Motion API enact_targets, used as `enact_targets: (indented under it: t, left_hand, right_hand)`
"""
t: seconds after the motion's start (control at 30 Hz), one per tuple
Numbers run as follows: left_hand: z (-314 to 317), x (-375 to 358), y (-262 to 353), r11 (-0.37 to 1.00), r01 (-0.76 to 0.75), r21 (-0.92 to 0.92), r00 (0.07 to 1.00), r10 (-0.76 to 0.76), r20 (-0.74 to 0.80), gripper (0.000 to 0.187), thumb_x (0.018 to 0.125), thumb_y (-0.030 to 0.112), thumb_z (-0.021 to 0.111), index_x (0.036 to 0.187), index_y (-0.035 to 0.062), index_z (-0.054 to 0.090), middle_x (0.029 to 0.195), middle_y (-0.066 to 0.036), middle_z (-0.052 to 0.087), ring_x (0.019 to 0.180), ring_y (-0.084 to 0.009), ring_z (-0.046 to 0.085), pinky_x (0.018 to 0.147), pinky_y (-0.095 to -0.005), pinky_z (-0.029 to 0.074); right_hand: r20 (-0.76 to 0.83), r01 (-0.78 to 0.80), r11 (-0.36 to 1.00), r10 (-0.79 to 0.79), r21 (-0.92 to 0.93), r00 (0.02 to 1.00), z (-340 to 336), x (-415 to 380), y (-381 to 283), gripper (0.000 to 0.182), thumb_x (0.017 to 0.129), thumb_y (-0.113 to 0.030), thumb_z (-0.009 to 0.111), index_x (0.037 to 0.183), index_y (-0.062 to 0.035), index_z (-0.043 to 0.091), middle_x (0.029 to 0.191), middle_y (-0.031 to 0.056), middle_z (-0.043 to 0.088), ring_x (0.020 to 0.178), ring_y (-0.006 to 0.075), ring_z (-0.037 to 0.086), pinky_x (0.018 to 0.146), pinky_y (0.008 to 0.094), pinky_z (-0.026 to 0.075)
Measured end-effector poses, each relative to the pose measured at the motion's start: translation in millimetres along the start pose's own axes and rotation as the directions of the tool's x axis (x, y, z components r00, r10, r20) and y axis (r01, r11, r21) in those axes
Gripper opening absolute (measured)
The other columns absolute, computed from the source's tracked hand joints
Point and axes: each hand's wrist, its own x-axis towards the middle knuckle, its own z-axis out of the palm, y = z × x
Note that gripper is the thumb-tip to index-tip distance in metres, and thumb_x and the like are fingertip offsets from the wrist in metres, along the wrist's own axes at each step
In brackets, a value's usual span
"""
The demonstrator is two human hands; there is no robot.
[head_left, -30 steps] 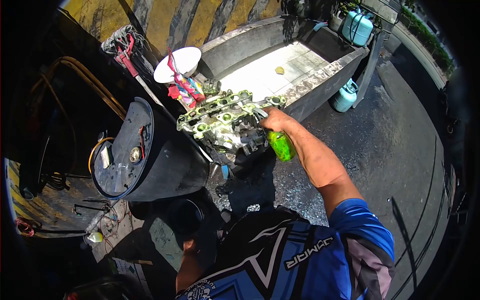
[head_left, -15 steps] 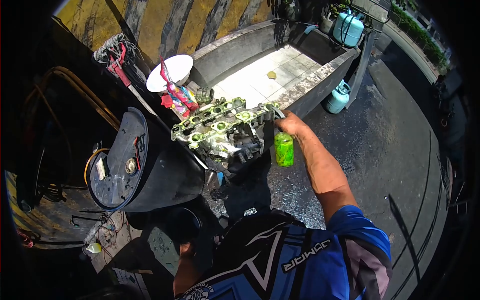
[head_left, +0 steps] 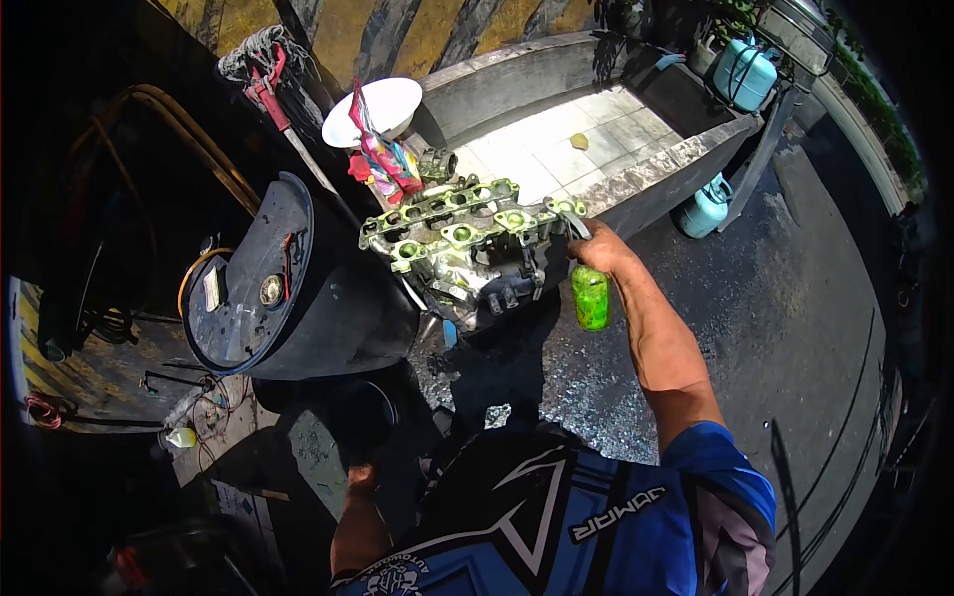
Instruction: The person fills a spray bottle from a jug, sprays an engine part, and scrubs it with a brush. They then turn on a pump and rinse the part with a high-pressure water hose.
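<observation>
In my right hand (head_left: pixel 602 248) is a spray bottle (head_left: pixel 591 300) of bright green liquid, my fingers wrapped round its neck at the trigger. Its head is right at the right end of an intake manifold (head_left: pixel 475 260), a metal engine part with a row of ports. Greenish-yellow wetness coats the manifold's flanges. Down in shadow, my left hand (head_left: pixel 361 481) hangs beside a dark bucket (head_left: pixel 373 422); its fingers are hidden in the dark.
A low concrete basin (head_left: pixel 656 164) with a tiled floor lies behind the manifold. To the left stands a black drum (head_left: pixel 338 318) with small parts on its lid. A white bowl (head_left: pixel 393 107), a mop (head_left: pixel 268 94) and blue gas cylinders (head_left: pixel 707 207) are around.
The whole view has shifted, so the manifold, basin and drum appear farther right. My right hand keeps its grip on the spray bottle at the manifold's end.
</observation>
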Motion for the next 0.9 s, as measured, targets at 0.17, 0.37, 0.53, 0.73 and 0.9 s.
enact_targets:
  t: [0.17, 0.37, 0.53, 0.73, 0.9]
  left_hand:
    - [13.4, -22.2, 10.3, 0.962, 0.263, -0.073, 0.925, -0.230, 0.301, 0.057, 0.064, 0.012, 0.077, 0.118, 0.0162, 0.059, 0.114, -0.016, 0.060, 0.110, -0.0378, 0.056, 0.092, -0.0465, 0.045]
    - [11.2, -33.5, 14.6, 0.936, 0.323, -0.142, 0.924, -0.280, 0.260, 0.043, 0.065, 0.012, 0.076, 0.107, 0.0131, 0.063, 0.111, -0.016, 0.062, 0.111, -0.0349, 0.056, 0.094, -0.0421, 0.047]
    - [31.5, -42.9, 9.1, 0.977, 0.202, 0.068, 0.945, -0.213, 0.249, 0.046, 0.065, 0.018, 0.078, 0.107, 0.0066, 0.063, 0.111, -0.014, 0.063, 0.111, -0.0315, 0.058, 0.094, -0.0402, 0.047]
    - [56.5, -28.9, -21.3, 0.998, 0.054, 0.020, 0.984, -0.057, 0.169, 0.044, 0.057, 0.024, 0.080, 0.093, 0.0052, 0.064, 0.087, -0.012, 0.063, 0.088, -0.0305, 0.064, 0.085, -0.0443, 0.046]
    - [12.8, 7.7, -50.7, 0.998, 0.034, 0.058, 0.975, -0.046, 0.219, 0.040, 0.070, 0.023, 0.073, 0.102, 0.0014, 0.066, 0.109, -0.016, 0.066, 0.106, -0.0300, 0.062, 0.096, -0.0398, 0.045]
  right_hand:
    - [0.160, 0.192, 0.978, -0.178, -0.078, 0.971, 15.8, 1.7, -20.3, 0.057, 0.074, -0.016, 0.065, 0.128, -0.0010, 0.054, 0.115, 0.0218, 0.064, 0.106, 0.0293, 0.061, 0.091, 0.0353, 0.047]
    - [0.169, 0.108, 0.972, -0.073, -0.209, 0.983, 26.5, 28.7, -21.4, 0.058, 0.075, -0.017, 0.066, 0.128, 0.0007, 0.054, 0.119, 0.0220, 0.062, 0.107, 0.0287, 0.060, 0.092, 0.0334, 0.046]
    - [0.108, 0.074, 0.976, -0.052, -0.207, 0.993, 32.8, 24.1, -29.0, 0.057, 0.075, -0.019, 0.069, 0.128, -0.0017, 0.054, 0.116, 0.0199, 0.064, 0.105, 0.0283, 0.061, 0.092, 0.0345, 0.046]
    - [0.095, 0.086, 0.968, -0.065, -0.234, 0.993, 35.6, 18.3, -30.8, 0.057, 0.075, -0.014, 0.068, 0.128, 0.0011, 0.053, 0.108, 0.0170, 0.066, 0.094, 0.0251, 0.062, 0.087, 0.0337, 0.047]
    - [-0.129, 0.049, 0.969, -0.083, -0.243, 0.988, 35.4, 5.6, -51.0, 0.062, 0.076, -0.008, 0.067, 0.134, 0.0023, 0.046, 0.113, 0.0157, 0.064, 0.098, 0.0235, 0.061, 0.088, 0.0321, 0.047]
